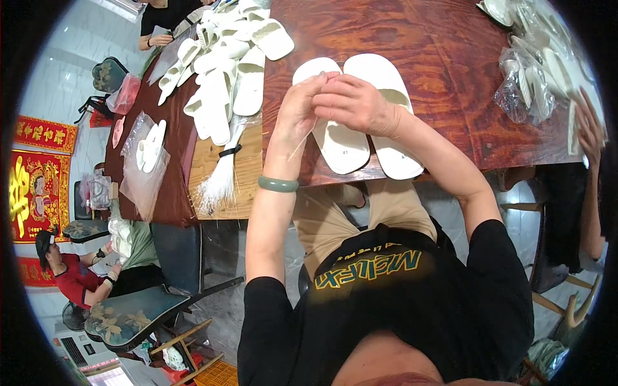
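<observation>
A pair of white slide slippers lies side by side on the wooden table in front of me, the left slipper (344,151) and the right slipper (400,161) with their soles toward me. Over the left one, my left hand (301,106) and my right hand (357,106) meet with fingertips pinched together. A thin white strand (297,150) sticks out below my left hand. Whatever is between the right fingers is hidden. To the left lies a bundle of thin white strands (222,174), bound with a black band.
A heap of white slippers (225,64) covers the table's far left. Another pair (150,147) rests on clear plastic. At the right, bagged slippers (531,77) lie near another person's hand (587,125). A person in red (80,276) sits at the left holding white slippers.
</observation>
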Demonstrator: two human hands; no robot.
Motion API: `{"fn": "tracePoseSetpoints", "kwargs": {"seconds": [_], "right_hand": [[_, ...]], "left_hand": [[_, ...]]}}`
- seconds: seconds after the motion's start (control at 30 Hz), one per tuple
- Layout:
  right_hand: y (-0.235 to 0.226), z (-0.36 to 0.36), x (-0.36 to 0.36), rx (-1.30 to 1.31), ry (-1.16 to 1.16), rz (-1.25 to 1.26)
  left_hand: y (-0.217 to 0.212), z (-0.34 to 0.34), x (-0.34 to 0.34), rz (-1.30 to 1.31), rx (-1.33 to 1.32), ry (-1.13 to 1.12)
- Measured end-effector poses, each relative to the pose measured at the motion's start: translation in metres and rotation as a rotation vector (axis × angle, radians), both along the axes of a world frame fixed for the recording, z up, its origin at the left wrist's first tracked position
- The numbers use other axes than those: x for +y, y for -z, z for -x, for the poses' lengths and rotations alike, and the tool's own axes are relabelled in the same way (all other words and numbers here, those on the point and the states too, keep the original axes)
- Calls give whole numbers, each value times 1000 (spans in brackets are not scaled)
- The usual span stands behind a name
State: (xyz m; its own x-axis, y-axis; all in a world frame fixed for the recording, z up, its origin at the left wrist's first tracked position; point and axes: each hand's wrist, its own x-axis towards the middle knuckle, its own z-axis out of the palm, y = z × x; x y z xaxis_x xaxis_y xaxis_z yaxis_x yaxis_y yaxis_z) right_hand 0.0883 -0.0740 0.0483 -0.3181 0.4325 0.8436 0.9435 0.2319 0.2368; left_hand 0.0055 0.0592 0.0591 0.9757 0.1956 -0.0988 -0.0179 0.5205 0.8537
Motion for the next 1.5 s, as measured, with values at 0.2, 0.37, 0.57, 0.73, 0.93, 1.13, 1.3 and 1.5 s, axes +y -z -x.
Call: {"fn": "tracePoseSetpoints", "kwargs": {"seconds": [0.2, 0.37, 0.57, 0.73, 0.93, 1.13, 1.3, 1.5], "right_hand": [[-8, 8, -28, 693, -138, 141], [4, 24, -76, 938, -44, 196], [18, 34, -99, 1351, 250, 470], [14, 13, -95, 1022, 605, 708], [15, -9, -74, 685, 822, 599], [32, -9, -65, 799, 922, 433], [42, -10, -58, 775, 974, 376], [45, -12, -49, 454, 962, 510]], "left_hand": [[-10, 5, 6, -554, 144, 24], [-21, -17, 23, -1194, 150, -186], [13, -98, 39, -1385, -20, -18], [22, -123, 25, -1293, 129, 288], [18, -121, 18, -1156, 217, 505], [18, -115, 20, -1074, 243, 562], [15, -115, 14, -1096, 202, 642], [15, -113, 19, -1025, 111, 675]]}}
